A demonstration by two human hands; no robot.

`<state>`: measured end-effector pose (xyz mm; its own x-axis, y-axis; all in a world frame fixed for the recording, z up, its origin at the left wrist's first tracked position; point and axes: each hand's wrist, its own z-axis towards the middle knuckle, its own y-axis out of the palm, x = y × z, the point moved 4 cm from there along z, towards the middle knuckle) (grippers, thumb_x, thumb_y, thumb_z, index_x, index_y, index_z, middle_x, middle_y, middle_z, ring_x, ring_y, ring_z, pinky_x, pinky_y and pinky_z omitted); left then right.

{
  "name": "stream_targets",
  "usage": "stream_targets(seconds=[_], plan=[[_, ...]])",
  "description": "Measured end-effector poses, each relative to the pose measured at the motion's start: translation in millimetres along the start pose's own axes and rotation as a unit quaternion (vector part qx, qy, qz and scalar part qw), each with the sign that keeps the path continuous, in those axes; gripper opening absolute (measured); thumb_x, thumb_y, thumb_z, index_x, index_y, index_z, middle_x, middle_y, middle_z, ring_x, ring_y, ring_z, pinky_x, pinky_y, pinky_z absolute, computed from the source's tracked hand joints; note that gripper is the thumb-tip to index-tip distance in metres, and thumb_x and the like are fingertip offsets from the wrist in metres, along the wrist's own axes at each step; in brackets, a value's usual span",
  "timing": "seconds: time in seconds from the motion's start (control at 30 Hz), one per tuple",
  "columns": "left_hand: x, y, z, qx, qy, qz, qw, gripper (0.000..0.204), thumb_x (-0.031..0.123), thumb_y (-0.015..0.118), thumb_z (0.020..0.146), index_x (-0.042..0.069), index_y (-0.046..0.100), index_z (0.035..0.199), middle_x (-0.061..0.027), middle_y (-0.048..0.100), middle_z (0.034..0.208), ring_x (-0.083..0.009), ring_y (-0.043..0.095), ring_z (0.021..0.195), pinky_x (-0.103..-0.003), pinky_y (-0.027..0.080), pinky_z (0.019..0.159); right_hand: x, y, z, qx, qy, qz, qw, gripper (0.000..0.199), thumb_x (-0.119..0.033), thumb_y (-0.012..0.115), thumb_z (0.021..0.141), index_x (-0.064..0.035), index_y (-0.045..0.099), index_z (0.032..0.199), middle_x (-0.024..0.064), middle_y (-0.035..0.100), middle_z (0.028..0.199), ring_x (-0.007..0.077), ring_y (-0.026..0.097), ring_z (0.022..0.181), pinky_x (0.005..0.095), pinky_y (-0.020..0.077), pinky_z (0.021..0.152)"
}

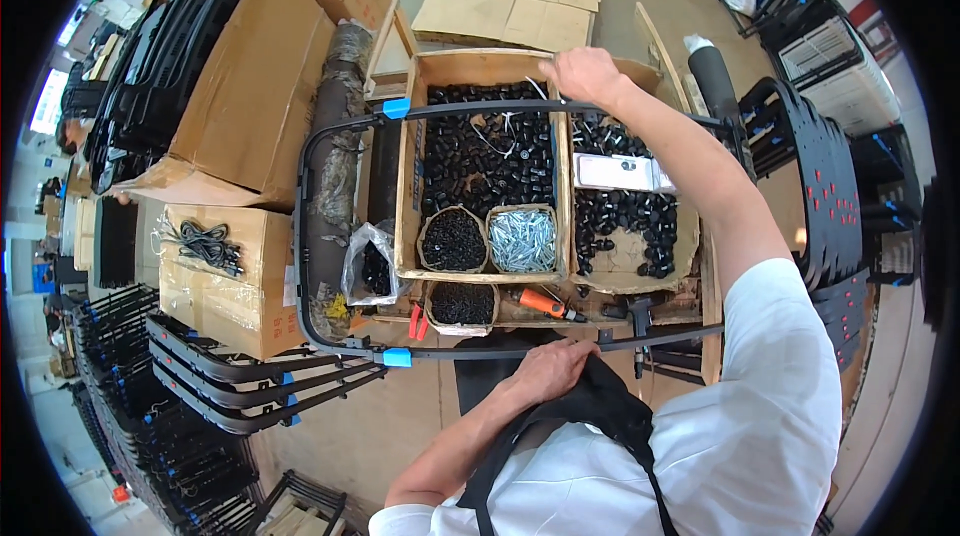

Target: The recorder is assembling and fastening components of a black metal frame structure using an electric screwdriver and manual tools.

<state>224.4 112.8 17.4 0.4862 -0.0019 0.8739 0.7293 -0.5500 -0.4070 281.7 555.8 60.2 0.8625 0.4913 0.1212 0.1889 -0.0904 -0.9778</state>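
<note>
A black tube frame (300, 206) with rounded corners and blue tape lies across a wooden box (408, 186). On the frame's near bar, my left hand (553, 371) is closed, fingers curled round it by my black apron. My right arm stretches to the far side, where my right hand (585, 74) is closed just past the far bar, above the box's far edge. A thin white strip (537, 87) shows beside its fingertips; what the fingers hold is hidden. Black plastic caps (485, 151) fill the box, with silver screws (523, 239) and small black parts (453, 240) in tubs.
An orange-handled tool (543, 303), red pliers (417, 322) and a dark power driver (640, 316) lie along the near side. A white phone-like box (618, 173) sits among caps at right. Cartons (225, 281) and stacked black frames (240, 396) crowd the left; more frames (825, 176) stand right.
</note>
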Motion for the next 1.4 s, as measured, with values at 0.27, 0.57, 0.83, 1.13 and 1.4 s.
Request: stream_targets(seconds=[0.27,0.57,0.83,1.13,1.4], plan=[[-10.8,6.6,9.9,0.002,-0.001,0.023,1.000,0.034,0.028,0.071,0.096,0.014,0.063,0.126,-0.0172,0.070,0.112,-0.0384,0.067,0.109,-0.049,0.054,0.095,-2.9,1.9,-12.0,-0.018,-0.083,-0.103,0.991,0.028,-0.022,0.068,0.083,-0.0045,0.079,0.102,0.0152,0.079,0.105,0.0306,0.077,0.099,0.0435,0.0620,0.084],[-13.2,10.0,-4.1,-0.064,-0.073,-0.065,0.993,0.033,0.019,0.063,0.097,0.020,0.064,0.130,-0.0172,0.074,0.106,-0.0362,0.072,0.103,-0.047,0.056,0.091,7.7,15.2,-2.1,-0.043,-0.055,-0.124,0.990,0.022,-0.017,0.070,0.084,-0.0061,0.080,0.100,0.0163,0.078,0.108,0.0310,0.076,0.102,0.0420,0.0619,0.085],[-15.6,26.6,8.8,-0.026,-0.045,-0.010,0.999,0.033,0.037,0.057,0.103,0.021,0.065,0.131,-0.0142,0.076,0.109,-0.0380,0.071,0.103,-0.050,0.057,0.089,-8.0,-1.7,-3.4,0.043,-0.040,-0.082,0.995,0.025,-0.019,0.067,0.086,-0.0072,0.079,0.104,0.0142,0.078,0.113,0.0293,0.076,0.105,0.0459,0.0610,0.088],[-19.8,12.3,-5.7,0.043,-0.088,-0.049,0.994,0.045,0.027,0.072,0.094,0.013,0.056,0.134,-0.0206,0.072,0.120,-0.0414,0.068,0.110,-0.051,0.055,0.092,1.0,20.8,5.5,-0.142,-0.067,-0.232,0.960,0.024,-0.019,0.064,0.090,-0.0094,0.081,0.104,0.0125,0.079,0.114,0.0286,0.077,0.105,0.0420,0.0616,0.086],[-16.6,22.6,-11.5,-0.087,-0.109,-0.142,0.980,0.039,0.032,0.056,0.102,0.025,0.062,0.140,-0.0108,0.077,0.102,-0.0329,0.074,0.102,-0.044,0.056,0.092,-3.7,15.0,-10.5,0.014,-0.034,-0.134,0.990,0.024,-0.018,0.064,0.090,-0.0086,0.080,0.105,0.0136,0.078,0.112,0.0283,0.076,0.107,0.0410,0.0612,0.087]])
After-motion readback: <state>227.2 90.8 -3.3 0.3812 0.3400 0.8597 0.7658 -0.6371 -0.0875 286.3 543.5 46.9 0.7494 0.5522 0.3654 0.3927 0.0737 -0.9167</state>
